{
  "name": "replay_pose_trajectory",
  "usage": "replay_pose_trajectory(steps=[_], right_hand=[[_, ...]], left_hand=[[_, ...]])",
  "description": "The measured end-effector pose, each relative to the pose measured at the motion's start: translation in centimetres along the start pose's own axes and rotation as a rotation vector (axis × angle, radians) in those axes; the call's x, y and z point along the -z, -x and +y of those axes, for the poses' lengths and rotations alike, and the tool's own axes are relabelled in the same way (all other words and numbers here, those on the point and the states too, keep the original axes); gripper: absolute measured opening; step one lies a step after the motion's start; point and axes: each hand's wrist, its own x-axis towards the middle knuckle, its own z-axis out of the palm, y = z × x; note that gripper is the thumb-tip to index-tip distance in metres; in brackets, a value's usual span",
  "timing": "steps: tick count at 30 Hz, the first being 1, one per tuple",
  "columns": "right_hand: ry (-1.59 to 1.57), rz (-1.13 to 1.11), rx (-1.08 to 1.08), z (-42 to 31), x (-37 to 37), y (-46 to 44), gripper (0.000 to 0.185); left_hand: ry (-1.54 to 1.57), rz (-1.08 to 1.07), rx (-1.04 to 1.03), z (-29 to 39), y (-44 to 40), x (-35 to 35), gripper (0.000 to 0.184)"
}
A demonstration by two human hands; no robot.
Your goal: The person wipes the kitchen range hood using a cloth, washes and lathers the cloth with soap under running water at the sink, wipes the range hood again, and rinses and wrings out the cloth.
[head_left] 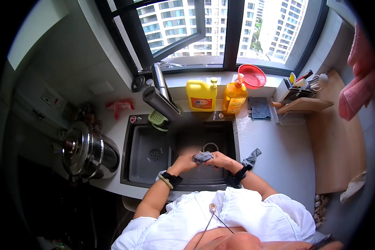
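Note:
Over the right basin of the dark double sink [124, 166], a wet grey cloth [203, 157] is bunched between my two hands. My left hand [186, 162] has its fingers closed on the cloth's left end. At the other end, my right hand [221, 160] grips the cloth as well. A blurred patch hides part of the basin just beyond my hands, near the dark grey faucet [164, 104]. The drain ring [210, 147] shows behind my right hand. A green basket [157, 119] hangs at the sink's divider.
Behind the sink stand a yellow jug [201, 96] and an orange soap bottle [234, 99], with a red strainer [252, 76] beside them. Another grey cloth [251, 157] lies right of the sink. A steel pot [85, 150] stands left; a knife holder [291, 89] is at the back right.

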Motion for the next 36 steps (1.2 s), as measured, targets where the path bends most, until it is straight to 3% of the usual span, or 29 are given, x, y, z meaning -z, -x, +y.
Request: replay_pose_trajectory(steps=[1, 2, 5, 6, 7, 9, 10, 13, 14, 15, 17, 18, 20, 23, 25, 26, 28, 29, 31, 32, 33, 35, 36], right_hand=[[0.02, 0.086, -0.013, 0.4, 0.3, 0.1, 0.02], [-0.013, 0.104, 0.047, 2.3, 0.7, -0.7, 0.025], [-0.709, 0.079, -0.009, 3.7, -0.4, -0.4, 0.029], [-1.034, -0.067, -0.017, 4.1, -0.9, -0.2, 0.031], [-1.093, -0.091, 0.031, 4.3, -1.7, 0.1, 0.033], [-1.213, -0.126, 0.129, 4.4, -3.7, 0.5, 0.036], [-1.267, -0.078, 0.129, 5.4, -4.0, -0.1, 0.032], [-1.277, -0.027, 0.062, 8.2, -3.5, 0.2, 0.027], [-1.242, -0.062, -0.032, 8.4, -3.0, 0.9, 0.021], [-1.224, -0.09, -0.051, 7.6, -3.0, 1.7, 0.016], [-1.186, -0.143, -0.089, 5.8, -2.3, 2.9, 0.011], [-1.188, -0.197, -0.159, 5.2, -2.1, 2.7, 0.013], [-1.073, -0.361, -0.18, 4.8, -2.2, 2.6, 0.013], [-0.936, -0.471, -0.265, 4.4, -2.6, 2.0, 0.017], [-0.909, -0.466, -0.335, 4.1, -2.7, 1.9, 0.02], [-0.838, -0.389, -0.346, 2.9, -3.1, 2.5, 0.024], [-0.593, -0.218, -0.265, 4.0, -3.0, 1.1, 0.012], [-0.473, -0.133, -0.224, 4.4, -3.0, 0.7, 0.014], [0.205, 0.015, -0.004, 1.0, -3.8, 3.7, 0.016], [0.401, 0.111, 0.088, 1.2, -4.0, 3.7, 0.016], [0.603, 0.228, 0.161, 1.4, -4.2, 3.8, 0.015], [0.72, 0.504, 0.27, 4.2, -4.8, 1.7, 0.014], [0.752, 0.48, 0.207, 4.1, -4.9, 2.6, 0.013]], left_hand=[[0.065, 0.045, -0.035, -1.2, -0.1, -0.4, 0.054], [0.138, 0.119, 0.024, -0.4, -0.1, -0.4, 0.037], [0.755, 0.349, 0.316, 2.1, -0.5, -2.9, 0.027], [0.567, 0.488, 0.134, 2.2, -0.9, -4.5, 0.023], [0.384, 0.423, 0.231, 2.3, -0.8, -5.6, 0.031], [-0.384, 0.445, 0.039, 2.8, -0.2, -8.5, 0.048], [-0.478, 0.366, -0.012, 3.1, 0.4, -9.3, 0.063], [0.383, -0.14, 0.051, 4.3, 1.6, -5.8, 0.067], [0.616, -0.227, 0.081, 4.9, 1.7, -3.8, 0.069], [0.805, -0.182, 0.119, 4.8, 1.8, -2.5, 0.067], [-0.012, 0.169, -0.282, 6.7, 2.8, -1.1, 0.067], [-0.189, 0.122, -0.423, 7.5, 3.0, -1.0, 0.067], [-0.553, 0.031, -0.71, 8.6, 2.8, -0.7, 0.068], [-0.414, 0.024, -0.753, 7.8, 1.8, -1.7, 0.067], [-0.468, 0.02, -0.688, 7.6, 1.8, -1.9, 0.052], [-0.529, 0.02, -0.636, 7.3, 1.8, -2.1, 0.045], [-0.631, 0.03, -0.556, 6.4, 1.2, -2.7, 0.032], [-0.671, 0.038, -0.526, 5.6, 0.8, -3.2, 0.026], [-0.733, 0.04, -0.435, 4.2, 0.1, -4.5, 0.017], [-0.756, 0.036, -0.374, 3.8, -0.3, -5.2, 0.014], [-0.778, 0.033, -0.313, 3.2, -0.6, -6.0, 0.011], [-0.709, -0.068, -0.142, 2.5, -1.1, -6.9, 0.018], [-0.678, -0.131, -0.074, 2.7, -1.2, -7.0, 0.02]])
